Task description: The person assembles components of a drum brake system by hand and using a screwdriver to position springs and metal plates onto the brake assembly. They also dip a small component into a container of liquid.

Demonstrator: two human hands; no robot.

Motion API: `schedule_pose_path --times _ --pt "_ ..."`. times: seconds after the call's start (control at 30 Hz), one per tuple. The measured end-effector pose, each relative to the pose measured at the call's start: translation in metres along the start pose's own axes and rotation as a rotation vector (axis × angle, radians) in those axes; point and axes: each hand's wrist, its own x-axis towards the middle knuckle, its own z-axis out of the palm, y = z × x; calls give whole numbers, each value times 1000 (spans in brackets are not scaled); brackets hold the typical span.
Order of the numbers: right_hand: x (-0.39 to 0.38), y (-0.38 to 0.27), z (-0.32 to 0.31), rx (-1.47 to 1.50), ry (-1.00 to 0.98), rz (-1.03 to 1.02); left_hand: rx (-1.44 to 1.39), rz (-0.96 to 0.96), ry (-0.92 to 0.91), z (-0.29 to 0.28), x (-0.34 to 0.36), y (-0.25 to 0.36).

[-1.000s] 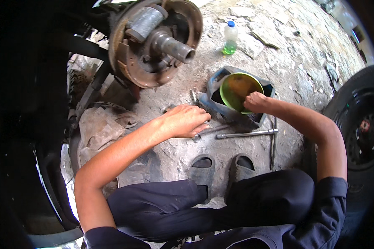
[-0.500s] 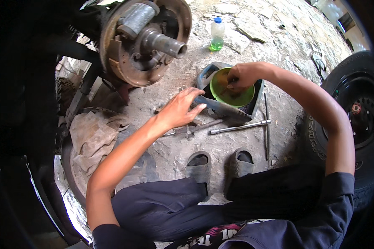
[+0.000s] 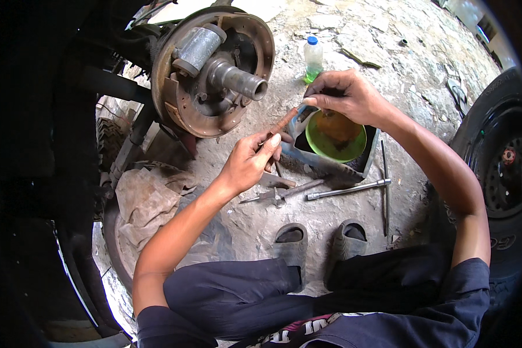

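Observation:
A thin, rusty-brown coil spring (image 3: pixel 284 120) is stretched slantwise between my hands. My left hand (image 3: pixel 250 160) is closed round its lower end, thumb on top. At the upper end, the fingertips of my right hand (image 3: pixel 348 97) pinch together on the spring, and the exact grip is partly hidden. Below my right hand sits a green bowl (image 3: pixel 356 145) with brownish wet dirt inside. It rests in a blue-grey cut-open container (image 3: pixel 330 164). To the left stands a rusty brake assembly (image 3: pixel 171 104) with a grey cylinder and a hollow axle tube (image 3: pixel 238 80).
A cross-shaped wheel wrench (image 3: pixel 348 190) and several hand tools (image 3: pixel 281 194) lie before my slippers (image 3: pixel 290 243). A bottle with green liquid (image 3: pixel 313 58) stands beyond the bowl. A tyred wheel (image 3: pixel 470 139) is at the right, a brown rag (image 3: pixel 145 197) at the left.
My right hand has come up out of the green bowl toward the left. My left hand has left the container's edge and now grips the spring. The view has shifted slightly.

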Motion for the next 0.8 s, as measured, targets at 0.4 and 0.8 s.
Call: schedule_pose_path --times 0.4,0.8 --pt "26 1 29 242 278 -70 -164 211 416 -15 -10 25" --pt "54 -44 52 703 141 337 81 372 599 -29 -24 21"
